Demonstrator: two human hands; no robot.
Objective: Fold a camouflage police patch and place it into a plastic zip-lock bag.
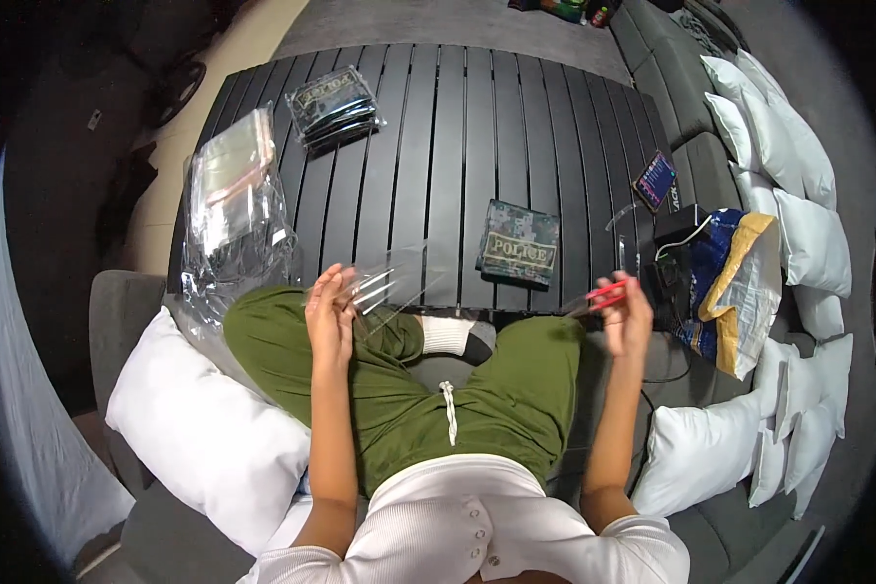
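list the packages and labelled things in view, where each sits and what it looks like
Patch: flat on the table ahead, rectangular, camouflage with a pale lettered band.
Patch stack: table's far left, dark, in clear wrap.
Bag pile: table's left edge, clear plastic.
Clear bag: in the left hand, see-through.
Red strip: pinched by the right hand.
Card: table's right edge, dark, bright print.
Mailer: right, blue, tan and white.

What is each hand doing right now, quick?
Left hand: closed on a clear plastic sleeve.
Right hand: pinching a thin red strip.
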